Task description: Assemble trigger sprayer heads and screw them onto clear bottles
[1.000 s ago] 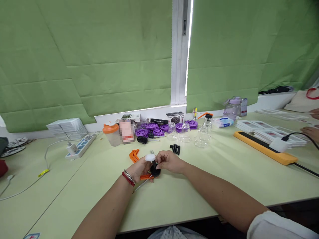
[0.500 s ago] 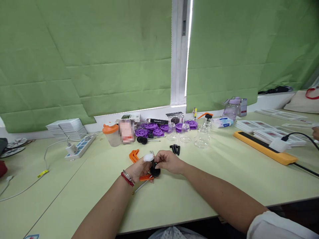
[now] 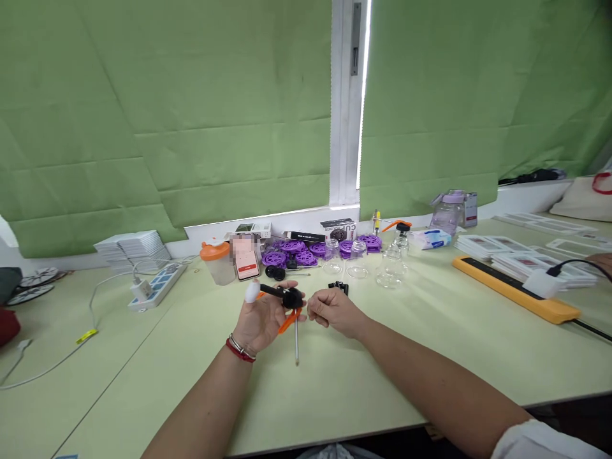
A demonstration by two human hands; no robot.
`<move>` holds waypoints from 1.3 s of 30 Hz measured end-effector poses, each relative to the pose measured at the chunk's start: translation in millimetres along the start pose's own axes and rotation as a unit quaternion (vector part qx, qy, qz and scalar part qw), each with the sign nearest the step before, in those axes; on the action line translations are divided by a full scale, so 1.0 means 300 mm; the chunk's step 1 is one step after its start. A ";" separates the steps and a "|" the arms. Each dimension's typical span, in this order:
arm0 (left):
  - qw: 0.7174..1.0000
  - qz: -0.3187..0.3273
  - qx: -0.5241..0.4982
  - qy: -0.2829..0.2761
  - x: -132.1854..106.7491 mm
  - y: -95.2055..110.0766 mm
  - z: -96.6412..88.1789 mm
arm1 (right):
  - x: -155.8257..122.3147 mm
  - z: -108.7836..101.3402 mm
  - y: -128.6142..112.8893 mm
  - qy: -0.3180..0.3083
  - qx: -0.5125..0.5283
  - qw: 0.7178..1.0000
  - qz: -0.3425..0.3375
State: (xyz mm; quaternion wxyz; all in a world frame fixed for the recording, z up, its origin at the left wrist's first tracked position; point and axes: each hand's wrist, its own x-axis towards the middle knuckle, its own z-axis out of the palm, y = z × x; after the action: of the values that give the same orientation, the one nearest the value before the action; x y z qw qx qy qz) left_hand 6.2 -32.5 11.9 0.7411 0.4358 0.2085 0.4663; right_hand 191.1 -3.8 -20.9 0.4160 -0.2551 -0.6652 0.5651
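Observation:
My left hand (image 3: 262, 319) is raised palm-up above the table and closed on a small assembly: a black wheel on a black rod (image 3: 287, 296), an orange angled piece (image 3: 289, 320) and a thin metal rod (image 3: 296, 342) hanging down. Its forefinger wears a white bandage (image 3: 251, 292). My right hand (image 3: 332, 311) is just right of the wheel, fingers curled in a pinch; what it pinches, if anything, is too small to see. Several black pegs (image 3: 338, 285) lie behind it.
Purple wheels (image 3: 292, 251), glass jars (image 3: 389, 264), an orange-lidded cup (image 3: 214, 260) and a phone (image 3: 247, 260) line the back of the table. A power strip (image 3: 155, 285) lies at the left. An orange bar (image 3: 516, 290) lies at the right. Another person's hand (image 3: 603, 260) shows at far right.
My left hand has lifted and turned palm-up with the wheel assembly, and the metal rod now hangs down. My right hand has drawn slightly away from the wheel.

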 end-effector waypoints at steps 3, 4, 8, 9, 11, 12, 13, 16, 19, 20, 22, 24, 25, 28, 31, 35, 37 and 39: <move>0.988 0.146 0.044 0.027 -0.001 -0.030 0.020 | -0.016 0.010 -0.024 -0.056 0.050 0.996 0.040; 0.977 0.190 0.089 0.041 0.002 -0.049 0.024 | -0.020 0.018 -0.028 -0.074 0.071 0.993 0.055; 0.906 0.287 0.303 0.064 0.015 -0.126 0.029 | -0.038 0.051 -0.035 -0.129 0.134 0.978 0.092; 0.884 0.307 0.348 0.063 0.018 -0.140 0.030 | -0.043 0.057 -0.037 -0.130 0.139 0.977 0.092; 0.838 0.345 0.418 0.062 0.021 -0.157 0.032 | -0.050 0.064 -0.043 -0.124 0.136 0.979 0.091; 0.817 0.359 0.447 0.062 0.021 -0.159 0.031 | -0.051 0.065 -0.046 -0.121 0.128 0.980 0.093; 0.800 0.367 0.471 0.059 0.021 -0.158 0.027 | -0.051 0.063 -0.048 -0.120 0.114 0.981 0.097; 0.767 0.372 0.520 0.044 0.018 -0.138 0.002 | -0.038 0.045 -0.042 -0.100 0.020 0.989 0.107; 0.762 0.338 0.545 0.096 0.020 -0.114 -0.037 | -0.020 0.018 -0.014 -0.062 -0.147 0.984 0.077; 0.764 0.311 0.551 0.131 0.023 -0.110 -0.050 | -0.016 0.011 -0.001 -0.057 -0.201 0.976 0.064; 0.762 0.246 0.567 0.192 0.032 -0.107 -0.075 | -0.014 0.005 0.023 -0.065 -0.285 0.955 0.048; 0.752 0.193 0.596 0.206 0.042 -0.109 -0.097 | -0.018 0.011 0.041 -0.081 -0.329 0.940 0.041; 0.743 0.180 0.612 0.202 0.047 -0.108 -0.107 | -0.020 0.016 0.047 -0.085 -0.342 0.935 0.037; 0.704 0.195 0.647 0.218 0.055 -0.081 -0.146 | -0.023 0.023 0.058 -0.069 -0.374 0.925 0.024; 0.653 0.196 0.645 0.345 0.042 -0.008 -0.218 | -0.008 -0.008 0.071 -0.005 -0.382 0.923 0.031; 0.553 0.062 0.620 0.553 -0.016 0.114 -0.365 | 0.030 -0.102 0.111 0.128 -0.377 0.916 0.044; 0.529 0.008 0.599 0.601 -0.050 0.155 -0.438 | 0.047 -0.149 0.133 0.186 -0.377 0.906 0.052; 0.530 -0.030 0.585 0.614 -0.075 0.173 -0.494 | 0.057 -0.181 0.152 0.207 -0.384 0.898 0.059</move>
State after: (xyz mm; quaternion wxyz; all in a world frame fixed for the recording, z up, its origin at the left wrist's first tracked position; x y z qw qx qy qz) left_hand -136.9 24.4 -25.9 0.0236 0.3716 0.8509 0.3705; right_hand 222.0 50.0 -59.3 0.3796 -0.5452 -0.7132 0.2234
